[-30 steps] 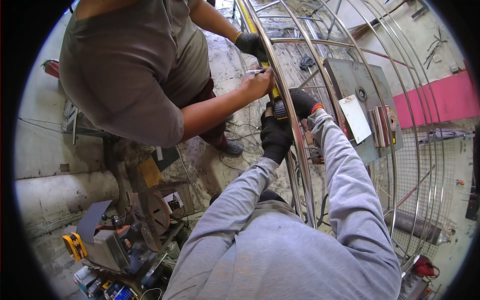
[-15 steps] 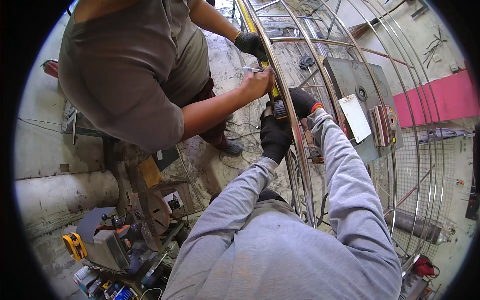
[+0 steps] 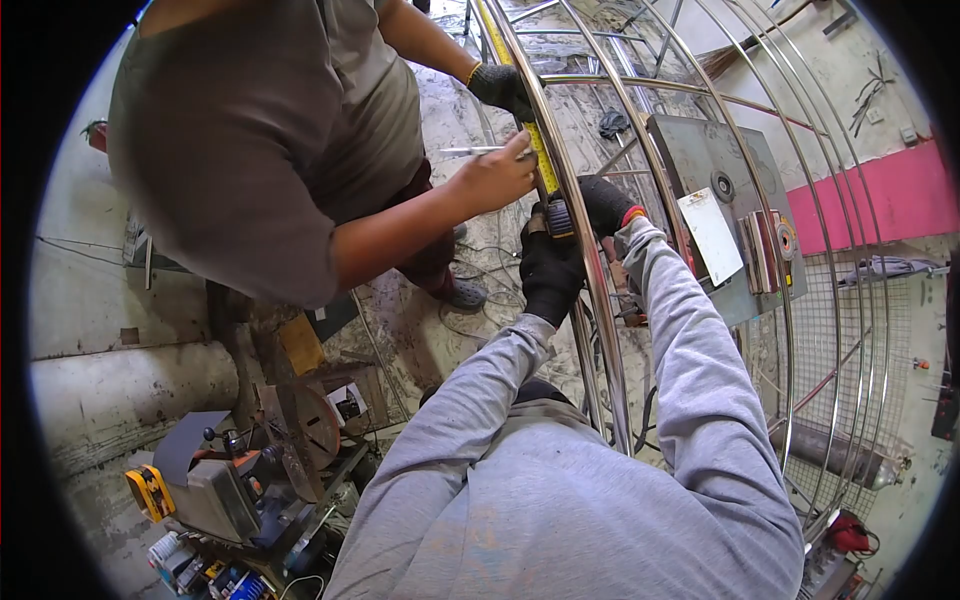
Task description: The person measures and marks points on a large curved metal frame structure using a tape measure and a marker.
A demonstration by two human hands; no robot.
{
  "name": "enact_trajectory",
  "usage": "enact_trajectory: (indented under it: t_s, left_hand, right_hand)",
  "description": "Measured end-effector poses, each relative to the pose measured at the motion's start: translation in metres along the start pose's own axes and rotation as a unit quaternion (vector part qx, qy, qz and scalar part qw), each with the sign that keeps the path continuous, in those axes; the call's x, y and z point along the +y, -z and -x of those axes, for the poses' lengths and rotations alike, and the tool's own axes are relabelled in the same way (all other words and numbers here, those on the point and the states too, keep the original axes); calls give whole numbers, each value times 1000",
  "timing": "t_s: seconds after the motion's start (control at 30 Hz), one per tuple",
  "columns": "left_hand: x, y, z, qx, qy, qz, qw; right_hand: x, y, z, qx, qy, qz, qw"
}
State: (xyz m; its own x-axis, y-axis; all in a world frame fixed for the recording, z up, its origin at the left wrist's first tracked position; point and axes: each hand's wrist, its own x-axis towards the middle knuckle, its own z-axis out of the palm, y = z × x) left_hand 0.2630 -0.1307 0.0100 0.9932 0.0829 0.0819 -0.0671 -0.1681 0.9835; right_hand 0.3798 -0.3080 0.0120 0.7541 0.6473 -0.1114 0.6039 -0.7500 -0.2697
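Note:
My left hand [image 3: 553, 272], in a black glove, is closed around a tape measure [image 3: 561, 220] against a shiny metal tube [image 3: 592, 255]. Its yellow blade [image 3: 541, 160] runs up along the tube, away from me. On the tube's other side, my right hand [image 3: 606, 206], in a black glove with a red and yellow cuff, grips the tube beside the tape measure; its fingertips are partly hidden. A co-worker's bare hand [image 3: 497, 178] holds a slim silver pen-like marker [image 3: 470, 151] near the blade. The co-worker's gloved hand [image 3: 502, 90] presses blade and tube higher up.
The tube belongs to a large curved metal frame [image 3: 720, 95] spreading to the right. Behind its bars stands a grey panel [image 3: 690, 150] with a white plate [image 3: 711, 237] and discs on it. Cables [image 3: 490, 265] lie on the floor. A machine [image 3: 215, 490] stands lower left.
The co-worker's bare hand has drawn back left from the tube with the marker, uncovering more of the yellow blade. My two hands have stayed in place.

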Motion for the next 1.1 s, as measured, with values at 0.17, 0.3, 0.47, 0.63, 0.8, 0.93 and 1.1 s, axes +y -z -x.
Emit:
enact_trajectory:
  t_s: [0.17,0.3,0.47,0.63,0.8,0.93,1.1]
  left_hand:
    - [1,3,0,14,-14,-12,1000]
    - [5,6,0,-16,-1,-19,1000]
    - [3,26,-3,-65,85,-8,994]
    - [-18,29,-27,-35,37,280,959]
    - [-52,57,-49,1,119,257,959]
    - [-36,99,-55,-12,90,329,940]
    - [-77,151,-24,-49,174,386,904]
  right_hand:
    - [-5,5,2,9,9,-7,1000]
    - [-2,-7,3,24,-24,-29,999]
    - [-18,-40,42,205,-46,-251,945]
    - [-68,-11,112,135,-238,-476,836]
    - [-124,29,186,133,-384,-612,678]
    - [-160,52,227,187,-317,-517,773]
    - [-241,119,262,173,-421,-548,702]
